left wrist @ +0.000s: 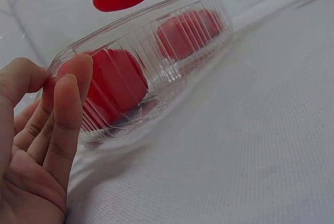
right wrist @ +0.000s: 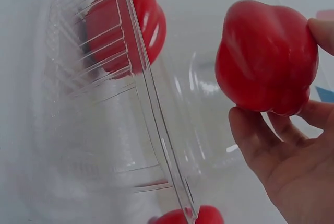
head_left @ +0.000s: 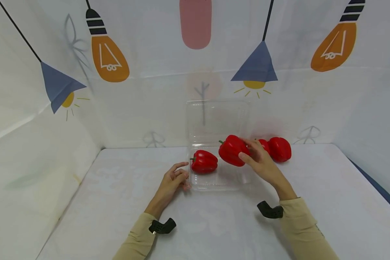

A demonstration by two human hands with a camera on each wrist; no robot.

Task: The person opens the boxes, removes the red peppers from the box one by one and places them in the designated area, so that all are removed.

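My right hand (head_left: 264,164) grips a red bell pepper (head_left: 232,151) by its blunt end, with the green stem pointing left. That pepper hangs above the right half of a clear plastic clamshell container (head_left: 222,180), whose lid (head_left: 217,121) stands raised at the back. Another red bell pepper (head_left: 204,161) lies on its side in the container's left half. At the left wall, my left hand (head_left: 170,183) pinches the container's rim between thumb and fingers, as the left wrist view shows. In the right wrist view, fingers and thumb spread around the held pepper (right wrist: 269,57).
Two more red bell peppers lie to the right of the container, one (head_left: 280,149) in front and one (head_left: 264,144) partly hidden by my right hand. The white table (head_left: 126,202) meets a printed cloth backdrop (head_left: 143,108) behind the container.
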